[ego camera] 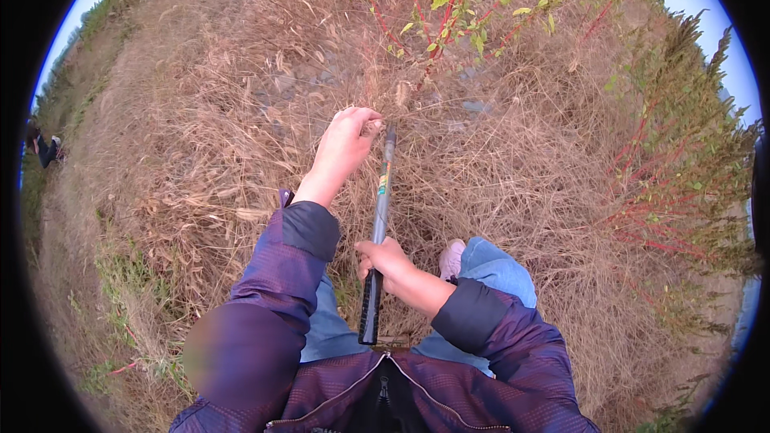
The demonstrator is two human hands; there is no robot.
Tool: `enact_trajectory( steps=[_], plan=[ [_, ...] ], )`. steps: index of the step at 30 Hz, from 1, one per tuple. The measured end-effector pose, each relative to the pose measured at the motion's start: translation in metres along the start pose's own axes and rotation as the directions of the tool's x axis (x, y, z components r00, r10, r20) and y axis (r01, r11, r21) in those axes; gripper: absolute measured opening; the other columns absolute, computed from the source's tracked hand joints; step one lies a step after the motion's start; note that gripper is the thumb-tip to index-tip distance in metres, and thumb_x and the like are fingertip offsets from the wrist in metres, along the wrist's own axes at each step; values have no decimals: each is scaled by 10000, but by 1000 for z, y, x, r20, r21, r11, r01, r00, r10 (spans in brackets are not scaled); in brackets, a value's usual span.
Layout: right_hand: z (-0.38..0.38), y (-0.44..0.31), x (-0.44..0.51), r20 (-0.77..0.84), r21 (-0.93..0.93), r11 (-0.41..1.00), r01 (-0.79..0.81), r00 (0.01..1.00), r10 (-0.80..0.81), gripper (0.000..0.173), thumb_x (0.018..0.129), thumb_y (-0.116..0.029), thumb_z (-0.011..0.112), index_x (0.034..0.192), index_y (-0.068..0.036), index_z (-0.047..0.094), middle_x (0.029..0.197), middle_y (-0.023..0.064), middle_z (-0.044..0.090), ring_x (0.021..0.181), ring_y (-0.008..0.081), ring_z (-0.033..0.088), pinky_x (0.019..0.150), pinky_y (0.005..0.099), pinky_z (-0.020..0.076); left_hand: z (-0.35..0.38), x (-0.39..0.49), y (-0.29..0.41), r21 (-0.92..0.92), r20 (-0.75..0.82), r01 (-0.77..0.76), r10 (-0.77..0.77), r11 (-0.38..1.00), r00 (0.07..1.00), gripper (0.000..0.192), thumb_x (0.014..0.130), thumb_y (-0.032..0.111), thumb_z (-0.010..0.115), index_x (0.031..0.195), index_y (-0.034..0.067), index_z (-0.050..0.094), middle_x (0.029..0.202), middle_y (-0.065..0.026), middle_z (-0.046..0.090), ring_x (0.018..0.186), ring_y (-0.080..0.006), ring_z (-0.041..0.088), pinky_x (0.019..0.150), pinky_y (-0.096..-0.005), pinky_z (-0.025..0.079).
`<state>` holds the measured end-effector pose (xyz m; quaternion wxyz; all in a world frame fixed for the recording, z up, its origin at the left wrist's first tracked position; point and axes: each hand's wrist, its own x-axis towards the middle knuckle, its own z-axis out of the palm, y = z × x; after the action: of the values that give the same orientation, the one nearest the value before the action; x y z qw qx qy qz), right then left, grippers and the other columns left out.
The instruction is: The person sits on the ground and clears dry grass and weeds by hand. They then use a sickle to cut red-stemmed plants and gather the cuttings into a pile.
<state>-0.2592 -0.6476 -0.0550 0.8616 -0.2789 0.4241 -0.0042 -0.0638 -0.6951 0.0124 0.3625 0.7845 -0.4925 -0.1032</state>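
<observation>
My right hand is closed around a long metal-shafted tool with a black grip, just above that grip. The shaft points away from me, and its far end lies among dry grass, where the head cannot be made out. Beside that far end, my left hand has its fingers curled with the fingertips together at some dry grass stalks. How firmly it holds them is hard to see.
Dry grass surrounds my legs, with grey stones showing through ahead. A red-stemmed weed stands in front, and more red-stemmed plants grow at the right. A person is far off at the left edge.
</observation>
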Motion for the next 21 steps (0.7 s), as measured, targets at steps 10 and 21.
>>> enact_trajectory(
  steps=[10, 21],
  plan=[
    [-2, 2, -1, -32, -88, 996, 10, 999, -13, 183, 880, -68, 579, 813, -48, 411, 554, 39, 452, 413, 157, 469, 400, 325, 441, 15, -2, -8, -336, 15, 78, -78, 938, 997, 730, 792, 162, 748, 1406, 54, 369, 1223, -169, 583, 1183, -303, 540, 976, -402, 440],
    [-2, -8, -4, -14, 2, 1000, -13, 1000, 13, 181, 891, -47, 578, 904, -51, 398, 592, 14, 441, 440, 131, 470, 403, 308, 443, -1, 5, -24, -98, -142, 152, -165, 983, 976, 251, 946, 191, 573, 1077, -18, 619, 1028, -158, 683, 927, -269, 656, 808, -340, 490]
  ],
)
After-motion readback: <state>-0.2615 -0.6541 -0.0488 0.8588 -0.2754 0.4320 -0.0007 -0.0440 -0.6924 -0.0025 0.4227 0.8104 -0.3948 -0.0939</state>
